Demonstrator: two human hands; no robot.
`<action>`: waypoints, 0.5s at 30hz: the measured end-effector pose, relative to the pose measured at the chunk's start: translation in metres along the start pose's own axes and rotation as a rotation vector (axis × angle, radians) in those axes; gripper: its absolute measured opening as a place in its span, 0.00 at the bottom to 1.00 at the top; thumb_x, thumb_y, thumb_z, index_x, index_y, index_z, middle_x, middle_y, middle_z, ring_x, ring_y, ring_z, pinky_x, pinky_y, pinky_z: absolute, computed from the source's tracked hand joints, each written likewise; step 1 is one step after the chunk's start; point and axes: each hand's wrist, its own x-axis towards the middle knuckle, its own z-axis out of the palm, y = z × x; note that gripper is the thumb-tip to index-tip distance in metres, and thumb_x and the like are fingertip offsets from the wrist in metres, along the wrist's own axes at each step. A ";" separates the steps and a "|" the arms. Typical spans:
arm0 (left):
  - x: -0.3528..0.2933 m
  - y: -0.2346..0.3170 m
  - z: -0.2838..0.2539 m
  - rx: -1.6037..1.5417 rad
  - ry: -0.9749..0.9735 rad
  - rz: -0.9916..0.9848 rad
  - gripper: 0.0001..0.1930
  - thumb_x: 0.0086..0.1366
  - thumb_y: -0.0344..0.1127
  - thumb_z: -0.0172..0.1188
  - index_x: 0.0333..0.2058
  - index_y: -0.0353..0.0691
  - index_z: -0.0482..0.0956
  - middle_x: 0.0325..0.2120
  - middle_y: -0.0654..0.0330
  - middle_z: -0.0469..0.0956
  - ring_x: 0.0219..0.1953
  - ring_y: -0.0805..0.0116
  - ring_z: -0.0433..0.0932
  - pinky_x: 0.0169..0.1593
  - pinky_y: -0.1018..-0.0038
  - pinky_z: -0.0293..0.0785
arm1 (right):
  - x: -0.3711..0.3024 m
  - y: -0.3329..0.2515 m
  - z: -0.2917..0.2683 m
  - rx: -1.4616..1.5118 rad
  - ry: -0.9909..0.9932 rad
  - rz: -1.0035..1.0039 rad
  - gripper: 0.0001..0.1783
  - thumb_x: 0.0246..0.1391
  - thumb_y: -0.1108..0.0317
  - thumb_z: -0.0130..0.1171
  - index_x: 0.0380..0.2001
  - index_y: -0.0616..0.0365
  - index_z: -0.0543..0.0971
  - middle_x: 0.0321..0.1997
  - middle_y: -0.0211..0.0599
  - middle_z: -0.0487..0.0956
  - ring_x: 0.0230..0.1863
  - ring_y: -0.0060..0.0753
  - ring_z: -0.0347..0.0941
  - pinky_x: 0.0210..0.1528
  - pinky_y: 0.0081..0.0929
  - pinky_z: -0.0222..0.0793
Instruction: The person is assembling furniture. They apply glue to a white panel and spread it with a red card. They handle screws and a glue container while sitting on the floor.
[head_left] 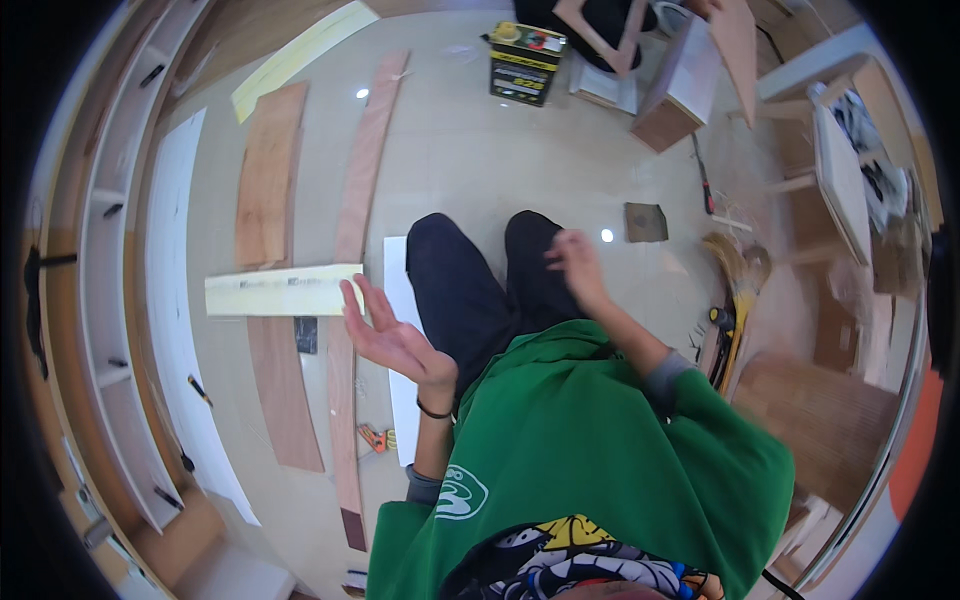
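My left hand (392,338) is open, its fingers stretched out and its fingertips over the right end of a pale yellow strip (270,292). Whether they touch it I cannot tell. That strip lies crosswise over a wide brown wooden board (268,180) and a long narrow reddish board (370,160). Above my right knee, my right hand (578,268) is raised with loosely bent fingers, apart and with nothing seen in them. A white panel (400,420) lies beside my left leg, partly hidden by my left arm.
Orange-handled scissors (378,438) lie near the narrow board. A black-and-yellow can (526,65) stands ahead, near another person's hand and a wooden box (680,85). To the right are a brown square (646,222), a screwdriver (706,190) and a broom (742,280). White shelving (110,290) lines the left.
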 end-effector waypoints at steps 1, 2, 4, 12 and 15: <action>0.008 -0.004 -0.014 0.089 0.031 -0.039 0.31 0.74 0.43 0.42 0.66 0.28 0.47 0.68 0.39 0.50 0.70 0.40 0.55 0.70 0.53 0.55 | 0.005 0.027 -0.036 -0.063 0.109 0.058 0.22 0.70 0.47 0.42 0.48 0.55 0.69 0.40 0.35 0.73 0.39 0.33 0.76 0.41 0.35 0.75; 0.009 -0.009 -0.027 0.078 0.049 -0.091 0.29 0.74 0.38 0.41 0.67 0.29 0.46 0.69 0.41 0.49 0.71 0.43 0.52 0.71 0.53 0.51 | 0.010 0.053 -0.071 -0.066 0.215 0.059 0.23 0.70 0.46 0.42 0.49 0.54 0.69 0.39 0.34 0.72 0.39 0.32 0.74 0.41 0.36 0.73; 0.002 -0.029 -0.050 0.186 -0.006 -0.130 0.30 0.74 0.37 0.41 0.68 0.29 0.45 0.70 0.41 0.49 0.72 0.46 0.51 0.71 0.54 0.49 | 0.009 0.101 -0.132 0.033 0.486 0.086 0.20 0.71 0.48 0.43 0.48 0.53 0.70 0.38 0.30 0.71 0.37 0.27 0.71 0.41 0.31 0.72; -0.047 -0.007 -0.042 -0.170 -0.282 -0.120 0.37 0.72 0.45 0.47 0.71 0.36 0.42 0.70 0.36 0.47 0.71 0.40 0.53 0.70 0.49 0.48 | -0.058 -0.031 0.011 -0.095 -0.143 -0.007 0.16 0.67 0.55 0.55 0.46 0.56 0.72 0.41 0.35 0.77 0.39 0.26 0.76 0.36 0.22 0.73; -0.047 0.015 -0.002 -0.467 -0.322 -0.109 0.40 0.72 0.46 0.48 0.71 0.39 0.35 0.70 0.32 0.44 0.70 0.36 0.55 0.69 0.49 0.52 | -0.071 -0.046 0.038 0.082 -0.643 0.074 0.22 0.65 0.55 0.58 0.52 0.59 0.70 0.46 0.37 0.76 0.43 0.28 0.76 0.42 0.26 0.74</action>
